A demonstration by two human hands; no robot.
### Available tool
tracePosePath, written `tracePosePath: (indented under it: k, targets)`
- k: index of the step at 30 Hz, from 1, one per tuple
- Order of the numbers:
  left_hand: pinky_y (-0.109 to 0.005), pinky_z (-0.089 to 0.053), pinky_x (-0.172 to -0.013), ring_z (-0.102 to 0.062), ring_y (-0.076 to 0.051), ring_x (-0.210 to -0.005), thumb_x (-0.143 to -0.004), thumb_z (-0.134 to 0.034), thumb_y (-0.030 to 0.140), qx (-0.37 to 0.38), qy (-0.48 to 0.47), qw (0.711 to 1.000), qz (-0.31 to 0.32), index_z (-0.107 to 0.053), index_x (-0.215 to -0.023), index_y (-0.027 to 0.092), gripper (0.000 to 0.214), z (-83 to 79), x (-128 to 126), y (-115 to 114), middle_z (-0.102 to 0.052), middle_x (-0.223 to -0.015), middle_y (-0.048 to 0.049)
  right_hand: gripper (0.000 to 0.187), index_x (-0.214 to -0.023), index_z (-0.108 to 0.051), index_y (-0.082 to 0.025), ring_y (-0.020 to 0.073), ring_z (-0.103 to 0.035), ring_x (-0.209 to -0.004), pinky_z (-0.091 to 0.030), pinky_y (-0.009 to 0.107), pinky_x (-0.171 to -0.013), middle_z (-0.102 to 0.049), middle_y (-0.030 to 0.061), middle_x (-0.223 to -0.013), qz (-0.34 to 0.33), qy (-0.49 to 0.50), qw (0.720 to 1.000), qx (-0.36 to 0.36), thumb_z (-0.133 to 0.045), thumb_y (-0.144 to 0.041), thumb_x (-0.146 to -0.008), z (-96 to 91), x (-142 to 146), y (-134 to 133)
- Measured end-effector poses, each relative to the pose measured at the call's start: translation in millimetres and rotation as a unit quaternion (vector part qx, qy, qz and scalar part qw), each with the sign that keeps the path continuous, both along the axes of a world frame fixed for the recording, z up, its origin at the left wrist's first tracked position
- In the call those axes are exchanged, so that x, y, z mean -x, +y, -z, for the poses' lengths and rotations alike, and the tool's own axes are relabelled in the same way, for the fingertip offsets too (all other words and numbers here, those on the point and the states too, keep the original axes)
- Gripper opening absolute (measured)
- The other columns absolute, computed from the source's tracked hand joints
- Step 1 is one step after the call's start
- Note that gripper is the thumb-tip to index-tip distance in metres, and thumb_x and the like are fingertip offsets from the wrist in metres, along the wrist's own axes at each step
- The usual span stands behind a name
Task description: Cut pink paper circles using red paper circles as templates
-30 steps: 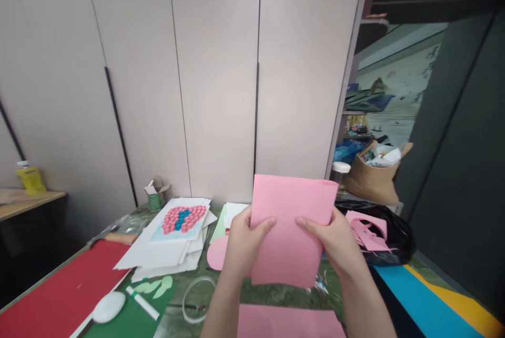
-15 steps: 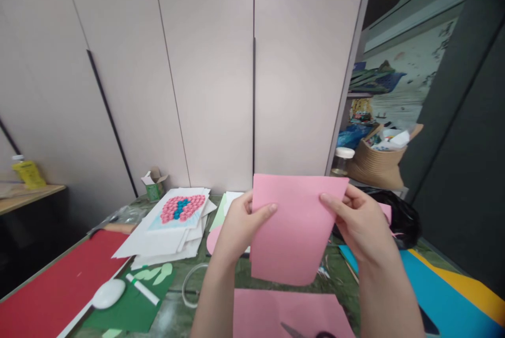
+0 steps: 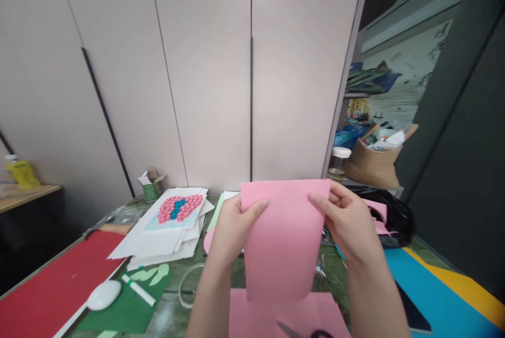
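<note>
I hold a pink sheet of paper [image 3: 282, 246] upright in front of me with both hands. My left hand [image 3: 232, 227] pinches its upper left edge, thumb on the front. My right hand [image 3: 349, 225] grips the upper right corner, thumb across the front. The sheet's lower edge curves over another pink sheet [image 3: 264, 317] lying flat on the green table [image 3: 173, 317]. Scissors [image 3: 303, 332] rest on that flat sheet at the bottom edge of view.
A stack of white sheets topped by a pink and blue heart card [image 3: 177, 209] lies left. A red sheet [image 3: 51, 290], a dark green sheet [image 3: 118, 311], a white oval object [image 3: 104, 295], a glue stick [image 3: 138, 289], a black bag [image 3: 390, 219] and blue and orange sheets [image 3: 434, 285] surround me.
The pink sheet dropped a little and shifted left. My right hand slid from the sheet's middle up to its top right corner.
</note>
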State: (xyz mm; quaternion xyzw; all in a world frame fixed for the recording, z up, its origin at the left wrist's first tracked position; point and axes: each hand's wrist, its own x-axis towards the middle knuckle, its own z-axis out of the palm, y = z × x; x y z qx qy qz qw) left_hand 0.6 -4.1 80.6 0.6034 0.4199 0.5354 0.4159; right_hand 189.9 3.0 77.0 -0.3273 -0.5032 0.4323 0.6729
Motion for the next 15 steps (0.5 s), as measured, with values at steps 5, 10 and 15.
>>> tracePosePath:
  k: [5,10,15]
  targets:
    - [-0.026,-0.045,-0.058,-0.060,-0.021,-0.072,-0.074,-0.058,0.043,0.003,-0.013,1.000,0.003,-0.064,-0.080,0.012,0.032,1.7,-0.6,0.9,-0.067,-0.079,-0.0084,0.022,-0.087,-0.067,-0.019,0.0175,-0.065,-0.070,-0.050,0.025,-0.062,-0.072,0.0063,-0.084,0.003,0.002,1.000,0.000,-0.072,-0.024,-0.066,1.3,-1.5,0.2]
    - [-0.026,-0.044,-0.056,-0.060,-0.021,-0.071,-0.074,-0.057,0.044,0.008,-0.017,1.000,0.004,-0.064,-0.079,0.011,0.034,1.3,-2.0,0.0,-0.066,-0.073,-0.0074,0.022,-0.087,-0.067,-0.019,0.0164,-0.064,-0.068,-0.050,0.024,-0.061,-0.072,0.0063,-0.082,0.011,0.002,1.000,0.003,-0.072,-0.023,-0.066,3.3,-3.3,3.0]
    - [-0.024,-0.043,-0.055,-0.059,-0.019,-0.067,-0.073,-0.057,0.045,0.008,-0.006,1.000,-0.008,-0.064,-0.078,0.012,0.034,1.4,-2.9,-0.1,-0.066,-0.074,-0.0069,0.021,-0.086,-0.067,-0.018,0.0150,-0.064,-0.066,-0.051,0.023,-0.061,-0.072,0.0052,-0.077,0.012,0.011,1.000,0.010,-0.073,-0.023,-0.065,3.8,-4.0,4.8]
